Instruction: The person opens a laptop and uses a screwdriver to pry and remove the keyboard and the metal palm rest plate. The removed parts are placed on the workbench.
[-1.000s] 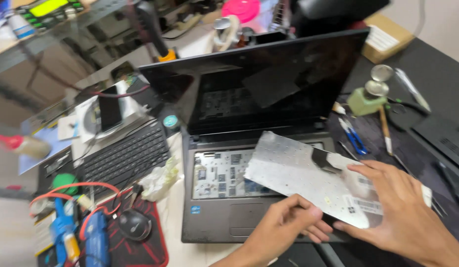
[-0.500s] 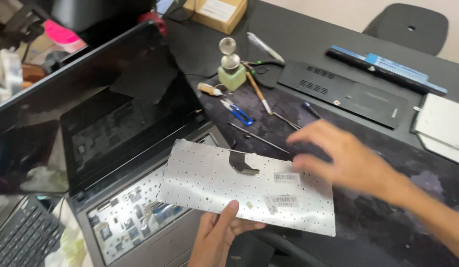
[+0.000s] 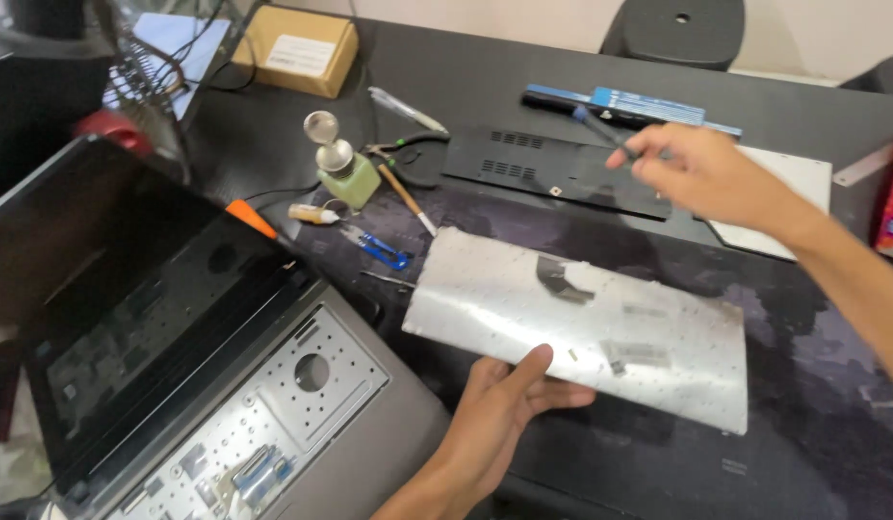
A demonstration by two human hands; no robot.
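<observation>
My left hand (image 3: 509, 404) grips the near edge of a detached laptop keyboard (image 3: 581, 327). The keyboard is turned silver underside up and held just above the black desk. My right hand (image 3: 716, 178) reaches out over the far side of the desk. Its fingertips pinch a thin dark tool (image 3: 595, 125) above a black cover panel (image 3: 523, 164). At the left the open laptop (image 3: 369, 424) shows its bare grey keyboard bay with holes and connectors. Its dark screen (image 3: 109, 289) is tilted back.
Behind the keyboard lie a green bottle with a metal cap (image 3: 350, 178), a blue-handled tool (image 3: 384, 252), a brush and pliers. Further back are a long black and blue battery (image 3: 648, 104), a white flat part (image 3: 802, 173), a cardboard box (image 3: 297, 48) and a black chair (image 3: 677, 29).
My right hand has left the keyboard and moved to the far side of the desk, closing on the thin tool. My left hand carried the keyboard away from the laptop, to the right.
</observation>
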